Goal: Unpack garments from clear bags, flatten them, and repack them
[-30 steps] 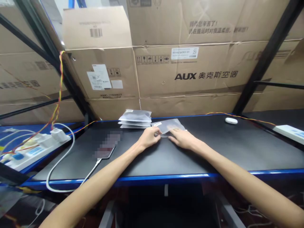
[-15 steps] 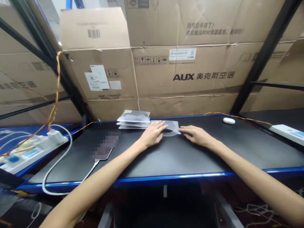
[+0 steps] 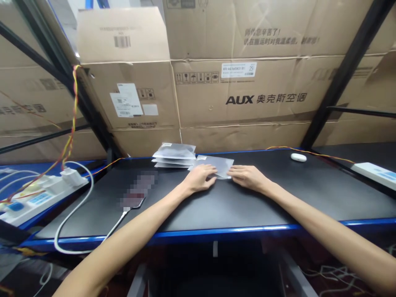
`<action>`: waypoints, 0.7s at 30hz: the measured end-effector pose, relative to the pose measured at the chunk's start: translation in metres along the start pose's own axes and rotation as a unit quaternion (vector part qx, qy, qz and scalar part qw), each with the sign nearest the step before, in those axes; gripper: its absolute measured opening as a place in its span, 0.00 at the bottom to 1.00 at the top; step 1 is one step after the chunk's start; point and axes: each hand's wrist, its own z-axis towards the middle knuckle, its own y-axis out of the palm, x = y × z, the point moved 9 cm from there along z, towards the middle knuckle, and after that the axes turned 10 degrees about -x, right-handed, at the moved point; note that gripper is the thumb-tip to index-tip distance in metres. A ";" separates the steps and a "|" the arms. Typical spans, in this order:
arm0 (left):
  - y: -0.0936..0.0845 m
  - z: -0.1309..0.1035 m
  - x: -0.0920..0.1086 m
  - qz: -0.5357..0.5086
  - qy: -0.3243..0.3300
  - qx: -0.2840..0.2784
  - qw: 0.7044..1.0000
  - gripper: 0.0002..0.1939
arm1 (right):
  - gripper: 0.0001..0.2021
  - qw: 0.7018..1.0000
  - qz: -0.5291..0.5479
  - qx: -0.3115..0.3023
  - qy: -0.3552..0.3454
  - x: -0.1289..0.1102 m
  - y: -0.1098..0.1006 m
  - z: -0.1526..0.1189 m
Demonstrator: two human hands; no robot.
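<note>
**Head view: both hands flattening a clear pouch on the black surface**

Head view, biggest stuff first. The back of the scene is a wall of cardboard boxes, one printed AUX, with black rack struts crossing in front. Below them runs the black surface with its blue front edge. Off to the left there's a white power strip with a white cable looping down to a phone, which is blurred out. Far right is another white strip, and a small white oval thing sits near the back, well apart from the hands; can't tell what it is.

Now the actual action. A stack of flat plastic pouches sits at the back middle. Just beside it on the right lies a single clear pouch, flat on the surface. The left hand rests palm down on its near left corner, fingers loosely spread, not gripping. The right hand is also flat and relaxed, fingertips touching the pouch's near right edge.

My read: this looks like the smoothing or sealing step, pressing the pouch flat. The next move probably calls for pinching an edge to lift it, since it's thin and slippery against the surface, then lining it up square on the stack.
</note>
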 end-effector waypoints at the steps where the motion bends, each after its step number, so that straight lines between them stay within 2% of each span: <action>1: -0.003 0.000 0.006 -0.007 0.009 0.014 1.000 0.14 | 0.16 1.000 0.003 0.005 0.003 -0.002 -0.001 0.000; 5: -0.005 0.001 0.025 -0.017 0.037 0.035 0.999 0.12 | 0.16 1.000 0.024 0.015 0.011 -0.014 -0.006 0.001; 9: -0.001 0.002 0.031 0.007 0.033 0.044 0.998 0.11 | 0.17 0.999 0.045 0.008 0.023 -0.021 -0.008 0.001; 15: -0.001 -0.001 0.031 0.058 0.056 0.054 0.995 0.12 | 0.17 0.998 0.058 -0.004 0.026 -0.019 -0.003 -0.002; 21: -0.012 -0.008 0.015 0.079 0.042 0.007 0.996 0.09 | 0.16 0.998 0.058 0.016 0.033 0.000 -0.008 -0.017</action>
